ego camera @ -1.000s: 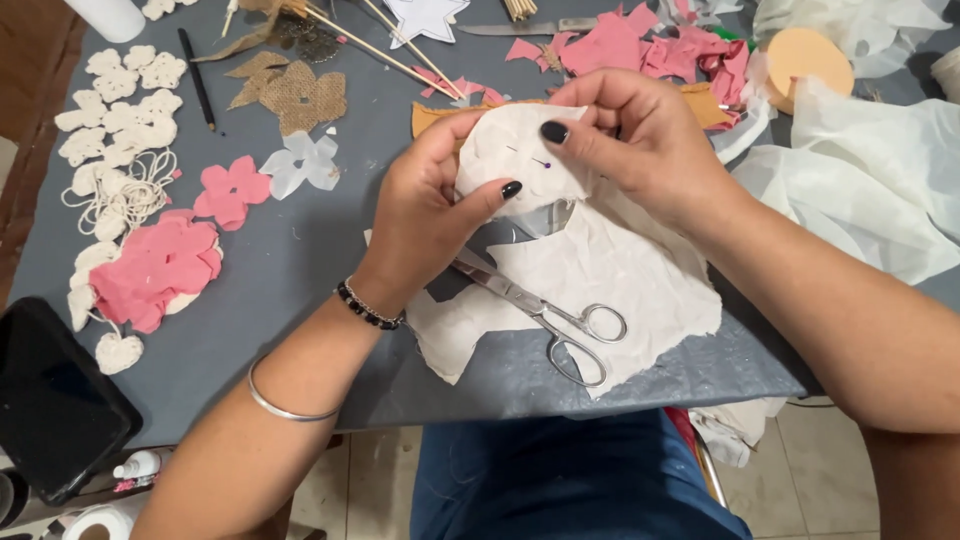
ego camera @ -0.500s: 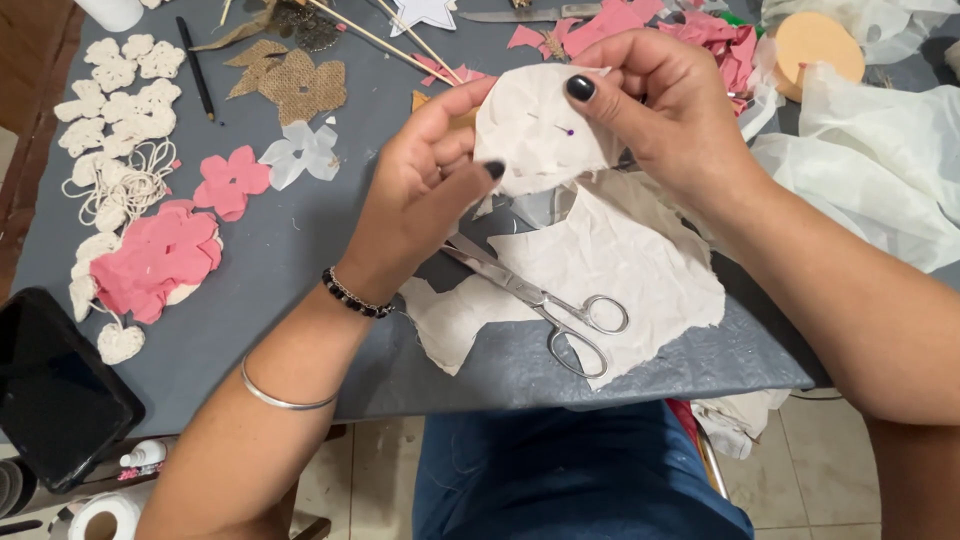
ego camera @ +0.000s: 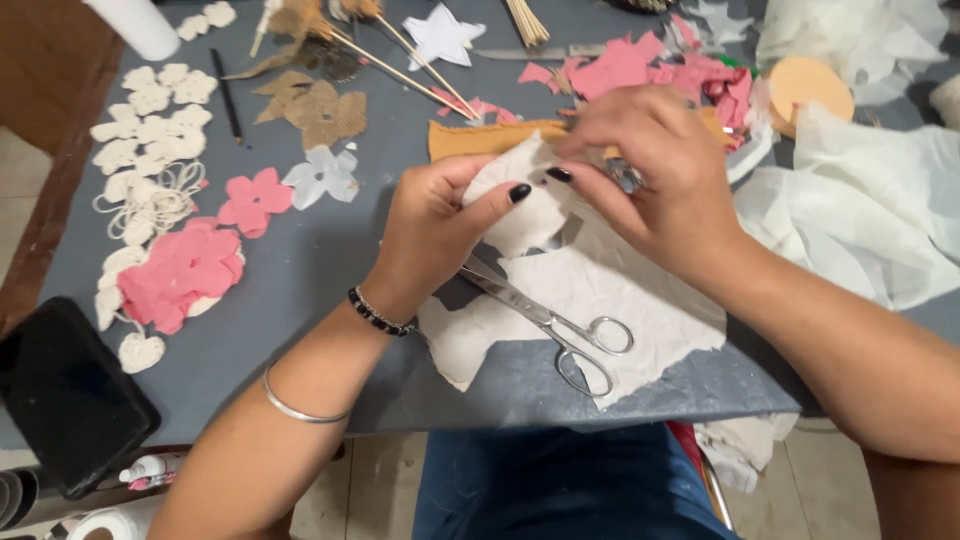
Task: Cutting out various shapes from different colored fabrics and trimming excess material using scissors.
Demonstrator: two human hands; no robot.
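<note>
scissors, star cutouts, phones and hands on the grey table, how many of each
scissors: 1
white star cutout: 1
dark phone: 1
left hand and right hand, both pinching the cream fabric piece: 2
total: 5
</note>
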